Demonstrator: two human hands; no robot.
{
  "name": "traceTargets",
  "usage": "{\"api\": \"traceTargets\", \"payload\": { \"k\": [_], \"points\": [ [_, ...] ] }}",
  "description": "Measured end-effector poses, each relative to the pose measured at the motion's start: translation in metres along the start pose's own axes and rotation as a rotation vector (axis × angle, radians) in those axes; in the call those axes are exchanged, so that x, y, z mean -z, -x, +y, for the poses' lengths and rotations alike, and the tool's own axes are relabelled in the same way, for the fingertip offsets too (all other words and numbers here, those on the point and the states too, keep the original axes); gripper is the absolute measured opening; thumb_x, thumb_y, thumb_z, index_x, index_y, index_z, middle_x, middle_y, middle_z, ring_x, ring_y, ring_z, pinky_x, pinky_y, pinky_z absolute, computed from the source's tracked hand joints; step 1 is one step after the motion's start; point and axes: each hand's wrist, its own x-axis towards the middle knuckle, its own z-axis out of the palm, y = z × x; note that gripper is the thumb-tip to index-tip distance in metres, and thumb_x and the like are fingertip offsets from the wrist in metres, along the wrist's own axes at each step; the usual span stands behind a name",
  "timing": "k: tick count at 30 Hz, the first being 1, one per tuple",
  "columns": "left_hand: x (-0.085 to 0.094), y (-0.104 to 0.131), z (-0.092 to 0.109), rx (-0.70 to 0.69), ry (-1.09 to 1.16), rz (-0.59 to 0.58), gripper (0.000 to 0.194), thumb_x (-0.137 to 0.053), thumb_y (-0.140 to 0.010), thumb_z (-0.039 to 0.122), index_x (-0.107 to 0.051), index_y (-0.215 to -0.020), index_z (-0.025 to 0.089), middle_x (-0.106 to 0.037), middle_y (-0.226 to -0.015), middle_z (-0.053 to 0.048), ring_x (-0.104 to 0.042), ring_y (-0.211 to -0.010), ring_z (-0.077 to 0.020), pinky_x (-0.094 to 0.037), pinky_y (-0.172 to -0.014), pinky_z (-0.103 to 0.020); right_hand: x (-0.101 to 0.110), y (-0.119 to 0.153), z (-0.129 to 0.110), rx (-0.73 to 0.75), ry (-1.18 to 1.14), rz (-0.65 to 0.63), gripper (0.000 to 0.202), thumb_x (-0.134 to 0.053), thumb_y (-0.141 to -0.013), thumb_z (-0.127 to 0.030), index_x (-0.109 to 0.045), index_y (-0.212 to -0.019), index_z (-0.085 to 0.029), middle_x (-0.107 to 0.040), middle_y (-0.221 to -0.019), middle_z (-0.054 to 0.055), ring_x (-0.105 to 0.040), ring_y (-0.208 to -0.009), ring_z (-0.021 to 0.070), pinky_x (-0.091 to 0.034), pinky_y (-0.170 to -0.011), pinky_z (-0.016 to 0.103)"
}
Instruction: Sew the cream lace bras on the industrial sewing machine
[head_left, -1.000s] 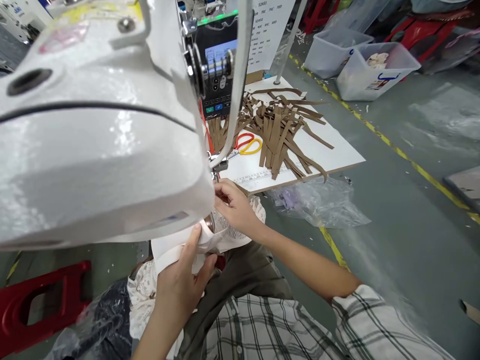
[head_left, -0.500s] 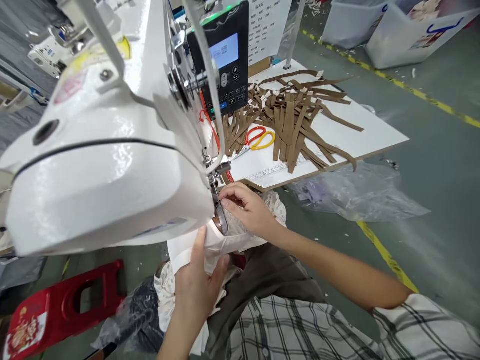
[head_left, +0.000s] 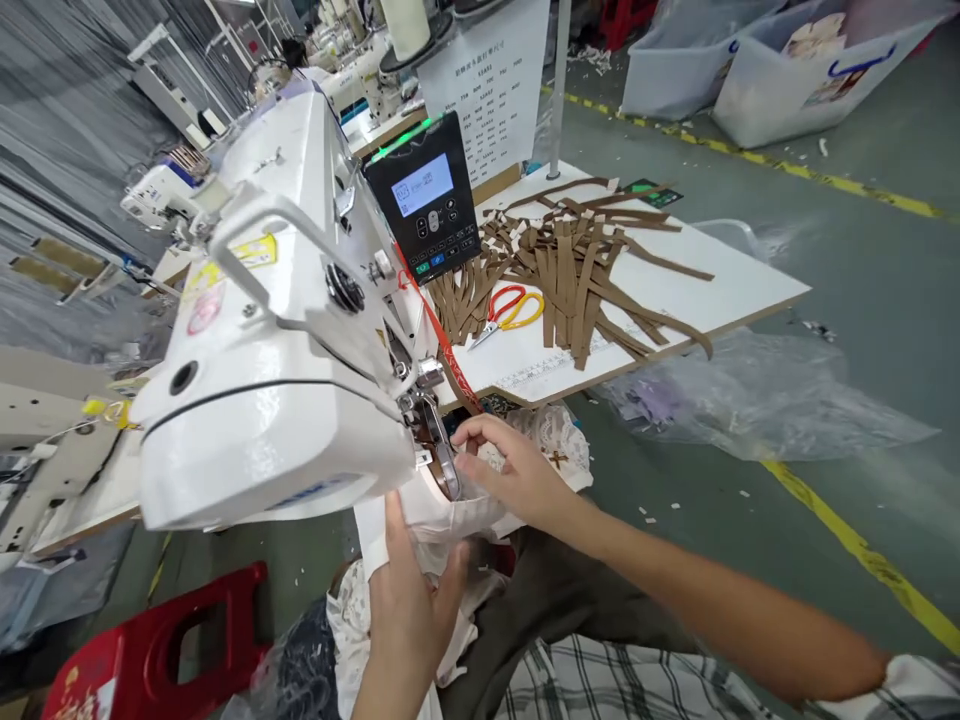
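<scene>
A white lace garment (head_left: 480, 515) lies over the narrow sewing bed of a white sewing machine (head_left: 277, 450), and part of it hangs toward my lap. My left hand (head_left: 409, 600) rests on the white fabric at the near side of the machine head, with thumb and forefinger spread apart. Close beside the presser foot and needle area (head_left: 431, 435), my right hand (head_left: 517, 475) has its fingers curled in a loose pinch at the lace. Its fingertips partly hide the cloth there. A small brown bow shows on the lace to the right.
Brown fabric strips (head_left: 574, 280) lie heaped on the white tabletop (head_left: 735, 285), with red-and-yellow scissors (head_left: 510, 312) beside them. A control panel (head_left: 424, 200) stands behind the needle. A red stool (head_left: 161, 640) is at lower left. Plastic bins (head_left: 795, 110) stand on the floor.
The view has shifted, so the machine sits further right and more background shows. My right fingertips are slightly further from the presser foot. My left hand stays on the fabric.
</scene>
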Motion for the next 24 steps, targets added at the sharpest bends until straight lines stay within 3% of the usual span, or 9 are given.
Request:
{"api": "traceTargets", "payload": {
  "k": [3,5,7,9,11,13,17,20,24],
  "points": [
    [-0.02,0.017,0.007,-0.042,0.018,0.03,0.084,-0.053,-0.094,0.038,-0.003,-0.154,0.005,-0.069,-0.058,-0.003,-0.063,-0.041,-0.0238,-0.047,-0.043,-0.03,0.001,0.021,-0.002,0.04,0.079,-0.054,0.035,-0.064,-0.085,-0.05,-0.059,-0.105,-0.021,-0.062,-0.1,0.006,-0.058,-0.094,0.0224,-0.044,-0.086,0.036],
    [-0.041,0.035,0.014,-0.173,0.046,0.093,0.083,-0.055,-0.093,0.036,-0.007,-0.154,0.009,-0.075,-0.087,-0.016,-0.072,-0.061,-0.0271,-0.055,-0.053,-0.033,0.002,0.037,0.0,0.017,0.113,-0.137,0.035,-0.062,-0.086,-0.053,-0.06,-0.101,-0.021,-0.064,-0.095,0.004,-0.057,-0.09,0.0221,-0.04,-0.094,0.04],
    [-0.06,0.053,0.022,-0.316,0.121,0.114,0.083,-0.06,-0.09,0.033,-0.012,-0.154,0.013,-0.067,-0.118,-0.024,-0.073,-0.089,-0.0325,-0.059,-0.071,-0.04,0.006,0.051,0.003,-0.07,0.084,-0.188,0.033,-0.055,-0.091,-0.051,-0.06,-0.088,-0.019,-0.062,-0.084,0.003,-0.056,-0.081,0.0198,-0.042,-0.087,0.036],
    [-0.068,0.066,0.027,-0.386,0.229,0.06,0.084,-0.061,-0.09,0.032,-0.011,-0.155,0.015,-0.063,-0.126,-0.024,-0.07,-0.1,-0.0331,-0.06,-0.078,-0.042,0.015,0.061,0.006,-0.157,0.037,-0.173,0.038,-0.05,-0.094,-0.049,-0.056,-0.074,-0.018,-0.057,-0.074,0.002,-0.051,-0.073,0.0171,-0.042,-0.073,0.03],
    [-0.065,0.068,0.026,-0.378,0.381,-0.095,0.08,-0.057,-0.092,0.031,-0.009,-0.155,0.016,-0.07,-0.116,-0.017,-0.072,-0.092,-0.0266,-0.061,-0.072,-0.035,0.026,0.067,0.007,-0.205,0.027,-0.156,0.041,-0.051,-0.093,-0.05,-0.052,-0.068,-0.017,-0.05,-0.068,0.0,-0.046,-0.066,0.0143,-0.036,-0.061,0.026],
    [-0.052,0.061,0.022,-0.368,0.495,-0.207,0.063,-0.053,-0.094,0.028,-0.025,-0.15,0.022,-0.074,-0.103,-0.008,-0.073,-0.082,-0.0195,-0.06,-0.065,-0.027,0.038,0.069,0.006,-0.22,0.04,-0.182,0.042,-0.054,-0.092,-0.049,-0.05,-0.065,-0.017,-0.043,-0.065,-0.002,-0.04,-0.062,0.012,-0.03,-0.057,0.025],
    [-0.024,0.037,0.015,-0.451,0.469,-0.049,0.029,-0.054,-0.093,0.02,-0.055,-0.121,0.026,-0.072,-0.101,-0.004,-0.069,-0.093,-0.0187,-0.056,-0.08,-0.03,0.051,0.067,0.0,-0.177,0.055,-0.301,0.047,-0.057,-0.091,-0.045,-0.037,-0.059,-0.017,-0.033,-0.063,-0.004,-0.034,-0.06,0.0097,-0.025,-0.055,0.024],
    [-0.012,0.022,0.018,-0.522,0.459,-0.013,0.037,-0.05,-0.093,0.015,-0.051,-0.129,0.022,-0.065,-0.12,-0.009,-0.06,-0.115,-0.0215,-0.05,-0.097,-0.037,0.051,0.066,-0.006,-0.15,0.085,-0.389,0.049,-0.057,-0.092,-0.043,-0.031,-0.059,-0.018,-0.027,-0.06,-0.005,-0.03,-0.058,0.0088,-0.023,-0.054,0.024],
    [-0.01,0.003,0.023,-0.687,0.402,-0.156,0.059,-0.046,-0.092,0.012,-0.029,-0.148,0.017,-0.046,-0.145,-0.014,-0.04,-0.137,-0.025,-0.037,-0.113,-0.045,0.051,0.066,-0.012,-0.107,0.172,-0.506,0.043,-0.056,-0.093,-0.038,-0.038,-0.059,-0.017,-0.034,-0.059,-0.005,-0.035,-0.057,0.0084,-0.027,-0.056,0.023]
  ]
}}
